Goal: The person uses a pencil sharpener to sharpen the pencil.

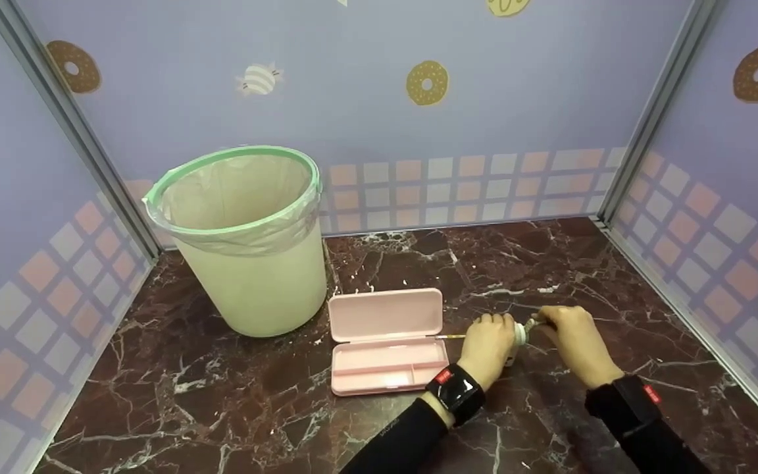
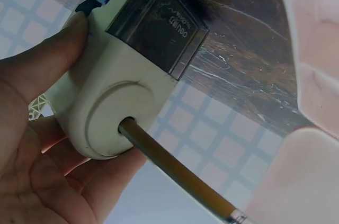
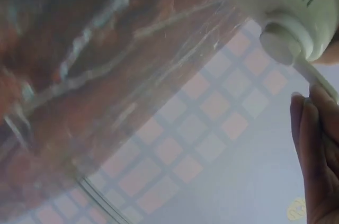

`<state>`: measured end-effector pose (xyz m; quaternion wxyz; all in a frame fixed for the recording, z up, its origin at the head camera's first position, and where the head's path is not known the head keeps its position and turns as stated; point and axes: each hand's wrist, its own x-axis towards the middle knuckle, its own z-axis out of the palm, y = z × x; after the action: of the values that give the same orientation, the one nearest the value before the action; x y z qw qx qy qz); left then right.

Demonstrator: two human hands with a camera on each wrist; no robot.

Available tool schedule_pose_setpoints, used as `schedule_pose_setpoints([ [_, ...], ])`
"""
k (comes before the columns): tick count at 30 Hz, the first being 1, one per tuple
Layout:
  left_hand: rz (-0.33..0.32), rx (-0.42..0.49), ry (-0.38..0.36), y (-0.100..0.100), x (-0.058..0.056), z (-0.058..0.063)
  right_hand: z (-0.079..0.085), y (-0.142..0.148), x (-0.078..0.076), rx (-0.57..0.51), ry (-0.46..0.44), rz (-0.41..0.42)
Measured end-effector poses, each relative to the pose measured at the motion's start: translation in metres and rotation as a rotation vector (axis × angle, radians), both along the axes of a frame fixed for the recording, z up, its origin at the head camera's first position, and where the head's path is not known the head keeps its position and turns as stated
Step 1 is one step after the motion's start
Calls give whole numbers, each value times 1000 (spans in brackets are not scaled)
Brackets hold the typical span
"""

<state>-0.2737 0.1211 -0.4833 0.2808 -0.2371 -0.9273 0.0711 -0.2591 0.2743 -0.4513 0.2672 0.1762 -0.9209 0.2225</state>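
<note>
Left hand [image 1: 488, 347] curls round sharpener [image 2: 119, 68], right of pink case [image 1: 385, 316]; hand mostly blocks sharpener in head view. Right hand [image 1: 575, 341] pinches crank [image 3: 313, 77], end covered. Pencil [image 2: 180, 171] inner end hidden in sharpener, outer end cropped in left wrist view.

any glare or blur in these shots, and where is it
Head view: bright glare inside the pink case; left wrist view: the sharpener and pencil fairly crisp, the pink case pale and soft; right wrist view: the marbled tabletop hazy and blurred.
</note>
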Motion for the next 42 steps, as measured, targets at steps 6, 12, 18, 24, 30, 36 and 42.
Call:
schedule_pose_setpoints([
  [6, -22, 9, 26, -2, -2, -2, -1, -3, -8, 31, 2, -15],
  [12, -36, 13, 47, -3, -3, -3, -2, -5, -16, 60, 44, -17],
  [18, -54, 24, 72, -3, -4, -5, -5, -2, -23, 60, 69, -21],
  [24, -41, 9, 50, -5, -4, -5, -7, -3, -30, 66, 53, -18],
  [30, -44, 9, 14, -5, -4, -3, -8, -5, -37, 89, 42, -33],
  [36, -44, 13, -10, -6, -4, -4, -8, -7, -42, 122, 35, -24],
  [42, -50, 31, 7, -6, -4, -5, -8, -7, -48, 118, -6, -25],
])
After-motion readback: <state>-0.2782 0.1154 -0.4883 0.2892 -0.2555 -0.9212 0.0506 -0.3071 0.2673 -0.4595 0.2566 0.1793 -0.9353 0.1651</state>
